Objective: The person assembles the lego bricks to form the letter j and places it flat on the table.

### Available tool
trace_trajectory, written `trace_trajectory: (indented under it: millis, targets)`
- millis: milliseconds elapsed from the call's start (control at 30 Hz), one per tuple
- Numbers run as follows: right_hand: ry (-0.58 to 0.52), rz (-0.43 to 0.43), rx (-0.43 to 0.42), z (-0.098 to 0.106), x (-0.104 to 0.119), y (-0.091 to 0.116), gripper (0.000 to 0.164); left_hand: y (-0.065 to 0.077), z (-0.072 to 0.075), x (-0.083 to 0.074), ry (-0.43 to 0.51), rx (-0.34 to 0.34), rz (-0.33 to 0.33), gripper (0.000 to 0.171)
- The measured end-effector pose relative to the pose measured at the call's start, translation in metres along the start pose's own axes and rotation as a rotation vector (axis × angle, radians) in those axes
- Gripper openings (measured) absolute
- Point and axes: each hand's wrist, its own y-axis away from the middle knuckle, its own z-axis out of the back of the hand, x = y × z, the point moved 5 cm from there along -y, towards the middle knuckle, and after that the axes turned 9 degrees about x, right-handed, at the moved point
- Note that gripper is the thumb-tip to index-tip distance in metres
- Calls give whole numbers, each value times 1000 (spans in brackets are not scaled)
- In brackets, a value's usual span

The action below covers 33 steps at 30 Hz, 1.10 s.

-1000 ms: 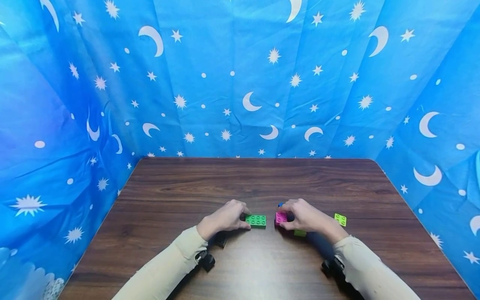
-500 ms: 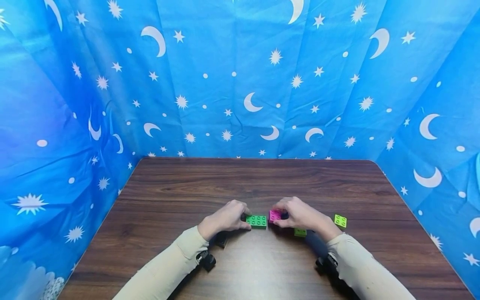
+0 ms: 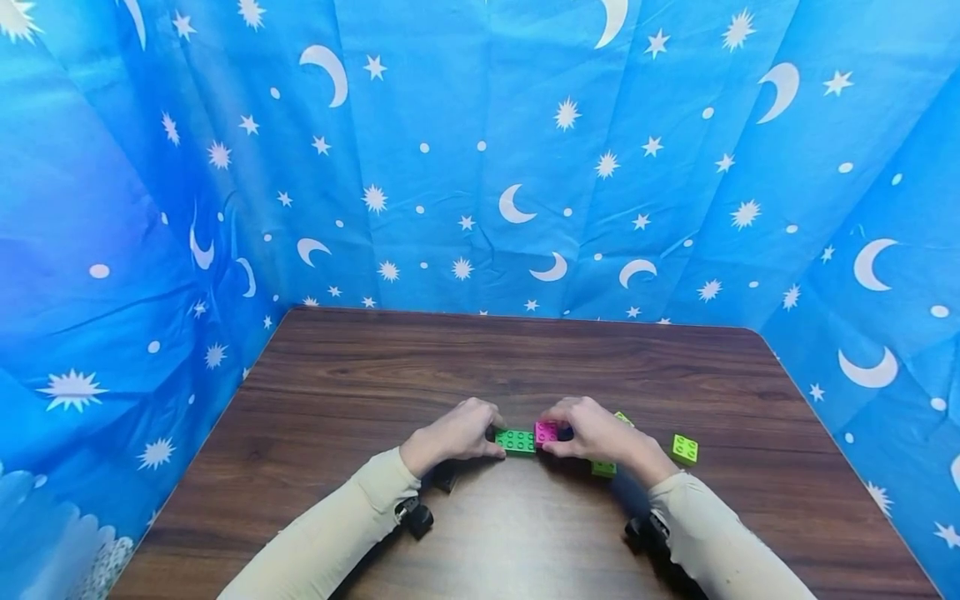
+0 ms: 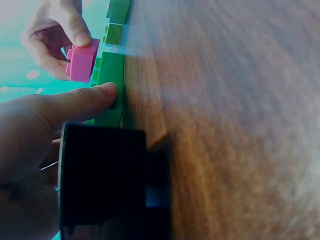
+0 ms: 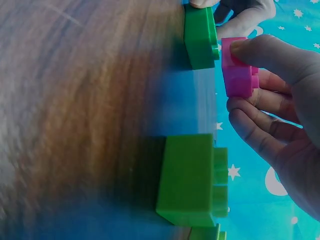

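My left hand [image 3: 453, 432] grips the left end of a long green toy building brick [image 3: 516, 442] that lies on the table, studs up. Its thumb presses the brick's near side in the left wrist view. My right hand [image 3: 592, 431] pinches a smaller pink building brick [image 3: 546, 433] between thumb and fingers. In the right wrist view the pink brick [image 5: 237, 67] is off the table, higher than the green brick [image 5: 200, 37]. The left wrist view has the pink brick [image 4: 84, 61] slightly tilted near the green brick's studs; whether they touch I cannot tell.
One lime-green brick [image 3: 603, 468] lies beneath my right wrist, another [image 3: 684, 449] farther right. Part of a third [image 3: 622, 417] shows behind the right hand. A blue star-and-moon cloth [image 3: 480, 167] hangs around the wooden table [image 3: 375, 358].
My right hand has moved left with the pink brick, up to the green brick's right end. The left hand keeps its grip on the green brick. The head view has shifted slightly.
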Motion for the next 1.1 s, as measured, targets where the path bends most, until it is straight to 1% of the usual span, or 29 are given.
trace_trajectory:
  millis: [267, 533, 900, 1100]
  targets:
    - [-11, -27, 29, -3, 1, -2, 31, -1, -1, -1, 4, 8, 12, 40]
    - [1, 4, 18, -4, 3, -4, 29, -1, -2, -1, -6, 16, 14, 40]
    - [7, 2, 17, -5, 4, -6, 30, 0, 0, -3, 3, 8, 4, 39]
    - [-1, 8, 22, -5, 7, -6, 28, 0, 1, -3, 2, 1, 6, 39]
